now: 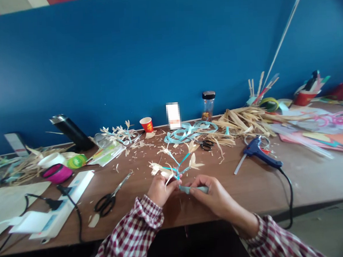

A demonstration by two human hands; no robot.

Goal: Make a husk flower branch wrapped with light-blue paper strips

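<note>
Between the fingers of my left hand (161,189) is the stem of a craft flower spray (177,167), with several cream husk-like blooms on blue-wrapped branches fanning upward. My right hand (214,193) pinches a light blue paper strip (204,189), whose far end reaches the base of the stem. Part of the stem is hidden behind my left fingers. Beyond the spray lie small black-handled scissors (207,144) and loose coils of light blue ribbon (186,132).
Scissors (108,202) and a white power strip (69,203) lie to the left. A blue glue gun (260,153) with its cord is at right. Dried husks (240,121), a red paper cup (146,124), a jar (208,105) and a black bottle (72,130) stand or lie along the blue partition.
</note>
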